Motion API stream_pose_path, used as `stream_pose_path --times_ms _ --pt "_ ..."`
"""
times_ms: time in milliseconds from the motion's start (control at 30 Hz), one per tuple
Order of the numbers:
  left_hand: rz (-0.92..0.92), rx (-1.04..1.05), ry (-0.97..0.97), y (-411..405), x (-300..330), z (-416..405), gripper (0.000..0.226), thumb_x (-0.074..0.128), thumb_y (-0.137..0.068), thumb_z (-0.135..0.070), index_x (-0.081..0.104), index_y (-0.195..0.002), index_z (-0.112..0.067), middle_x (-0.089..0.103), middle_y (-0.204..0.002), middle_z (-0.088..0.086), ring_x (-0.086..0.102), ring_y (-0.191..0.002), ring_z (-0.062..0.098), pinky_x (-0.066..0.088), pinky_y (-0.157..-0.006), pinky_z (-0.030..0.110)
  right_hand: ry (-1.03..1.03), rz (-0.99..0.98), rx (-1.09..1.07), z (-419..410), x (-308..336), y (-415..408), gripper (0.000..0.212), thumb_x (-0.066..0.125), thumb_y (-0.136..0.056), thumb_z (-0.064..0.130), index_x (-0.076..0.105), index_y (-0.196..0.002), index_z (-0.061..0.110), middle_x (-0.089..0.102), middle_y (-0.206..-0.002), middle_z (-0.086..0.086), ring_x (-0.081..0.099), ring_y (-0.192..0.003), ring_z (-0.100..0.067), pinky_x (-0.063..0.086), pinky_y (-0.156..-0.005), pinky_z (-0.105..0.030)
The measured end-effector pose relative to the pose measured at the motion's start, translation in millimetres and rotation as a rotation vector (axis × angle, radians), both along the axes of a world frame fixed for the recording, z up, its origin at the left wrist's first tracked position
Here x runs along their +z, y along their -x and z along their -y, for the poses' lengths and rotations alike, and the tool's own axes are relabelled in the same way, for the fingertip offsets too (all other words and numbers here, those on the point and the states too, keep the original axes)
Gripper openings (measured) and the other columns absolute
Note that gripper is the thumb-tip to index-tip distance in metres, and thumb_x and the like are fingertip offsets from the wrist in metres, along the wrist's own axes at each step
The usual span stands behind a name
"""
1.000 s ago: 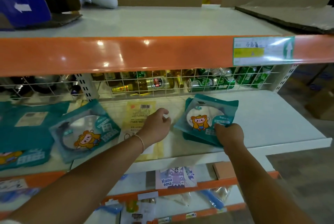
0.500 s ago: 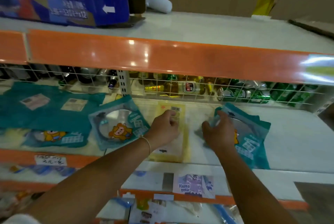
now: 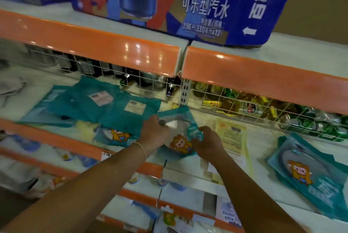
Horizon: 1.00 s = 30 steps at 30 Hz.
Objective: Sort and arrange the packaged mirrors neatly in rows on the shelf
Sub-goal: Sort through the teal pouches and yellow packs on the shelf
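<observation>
1. Two shelf boards are seen: the white shelf [image 3: 254, 185] carries the packets, and a blue drinks carton [image 3: 188, 3] is stood on the board above.
2. Several teal mirror packets [image 3: 105, 106] are spread face down at the left, overlapping.
3. A further teal packet pile [image 3: 316, 180] is laid well apart at the right.
4. The middle mirror packet [image 3: 180, 144] is gripped on its left edge by the left hand [image 3: 153, 134] and pinched on its right edge by the right hand [image 3: 209, 145], beside a yellow packet [image 3: 233, 138].
</observation>
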<state>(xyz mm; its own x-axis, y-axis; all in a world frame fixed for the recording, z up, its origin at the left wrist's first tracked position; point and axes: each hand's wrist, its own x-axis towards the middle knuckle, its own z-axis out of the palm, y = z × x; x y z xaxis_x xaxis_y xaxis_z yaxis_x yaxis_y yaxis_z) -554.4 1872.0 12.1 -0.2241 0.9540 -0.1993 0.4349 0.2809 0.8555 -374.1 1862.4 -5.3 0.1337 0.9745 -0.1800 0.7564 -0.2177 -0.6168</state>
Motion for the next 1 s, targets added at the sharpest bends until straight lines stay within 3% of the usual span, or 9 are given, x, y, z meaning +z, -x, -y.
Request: stream_pose_path --times_ms 167,267,367,467,567,700,767,967,1000 --pt "0.345 0.091 0.152 20.2 -9.0 -13.1 0.032 0.056 -0.091 -0.018 0.050 -0.120 -0.009 0.059 -0.102 0.010 0.059 -0.087 0.025 0.045 -0.059 0.025 0.093 0.081 -0.031 -17.1 -8.4 24.4 0.063 0.067 -0.086 0.037 0.041 -0.138 0.015 0.054 -0.126 -0.011 0.058 -0.106 -0.025 0.054 -0.087 -0.035" --pt "0.510 0.084 0.250 26.4 -9.2 -13.8 0.017 0.052 -0.092 -0.010 0.052 -0.109 -0.014 0.047 -0.069 0.006 0.046 -0.054 0.017 0.037 -0.043 0.020 0.108 0.095 -0.109 -22.4 -11.7 30.4 0.061 0.068 -0.084 0.042 0.045 -0.133 0.013 0.059 -0.120 -0.010 0.062 -0.103 -0.026 0.056 -0.088 -0.040" --pt "0.595 0.069 0.326 32.2 -12.5 -14.8 0.008 0.051 -0.094 -0.007 0.048 -0.097 -0.014 0.044 -0.065 0.004 0.042 -0.049 0.013 0.038 -0.042 0.017 0.136 0.122 -0.161 -25.9 -10.0 33.8 0.057 0.069 -0.082 0.044 0.050 -0.126 0.012 0.059 -0.104 -0.005 0.062 -0.094 -0.022 0.055 -0.085 -0.036" --pt "0.596 0.051 0.384 36.5 -22.0 -22.4 0.016 0.053 -0.089 -0.009 0.057 -0.104 -0.010 0.059 -0.081 0.009 0.055 -0.066 0.020 0.045 -0.054 0.026 0.158 0.077 -0.218 -25.7 -8.2 35.8 0.054 0.069 -0.083 0.038 0.050 -0.126 0.013 0.061 -0.106 -0.006 0.062 -0.096 -0.024 0.056 -0.083 -0.037" --pt "0.547 0.060 0.349 38.8 -27.8 -29.2 0.020 0.056 -0.085 -0.014 0.060 -0.103 -0.007 0.062 -0.084 0.011 0.055 -0.065 0.020 0.042 -0.050 0.025 0.131 -0.001 -0.282 -24.0 -11.1 41.4 0.059 0.068 -0.083 0.039 0.047 -0.133 0.016 0.062 -0.116 -0.007 0.061 -0.099 -0.023 0.054 -0.077 -0.034" --pt "0.430 0.071 0.221 35.4 -33.5 -34.4 0.030 0.060 -0.083 -0.019 0.059 -0.109 -0.005 0.064 -0.104 0.017 0.063 -0.083 0.027 0.049 -0.058 0.029 0.080 -0.081 -0.349 -24.1 -17.7 50.9 0.064 0.068 -0.081 0.047 0.047 -0.136 0.020 0.064 -0.112 -0.004 0.062 -0.100 -0.022 0.056 -0.085 -0.038" --pt "0.403 0.074 0.169 33.3 -27.4 -30.9 0.020 0.057 -0.092 -0.020 0.055 -0.106 -0.007 0.061 -0.099 0.012 0.061 -0.083 0.023 0.053 -0.066 0.032 0.072 -0.121 -0.361 -24.6 -19.4 54.7 0.063 0.066 -0.084 0.045 0.046 -0.138 0.019 0.064 -0.119 -0.006 0.060 -0.097 -0.019 0.055 -0.082 -0.034" --pt "0.331 0.097 0.001 35.9 -9.0 -27.7 0.003 0.048 -0.097 -0.012 0.046 -0.097 -0.015 0.053 -0.088 0.006 0.049 -0.068 0.012 0.037 -0.051 0.026 -0.018 -0.260 -0.419 -23.9 -21.2 47.2 0.055 0.064 -0.089 0.040 0.048 -0.136 0.015 0.062 -0.123 -0.006 0.061 -0.103 -0.022 0.055 -0.086 -0.038" --pt "0.315 0.078 -0.030 36.9 -5.9 -28.7 0.013 0.046 -0.095 -0.006 0.045 -0.094 -0.019 0.052 -0.086 0.006 0.047 -0.067 0.012 0.037 -0.051 0.025 -0.043 -0.269 -0.423 -24.4 -20.1 43.2 0.055 0.064 -0.090 0.040 0.048 -0.136 0.014 0.062 -0.124 -0.007 0.061 -0.104 -0.023 0.055 -0.085 -0.037"
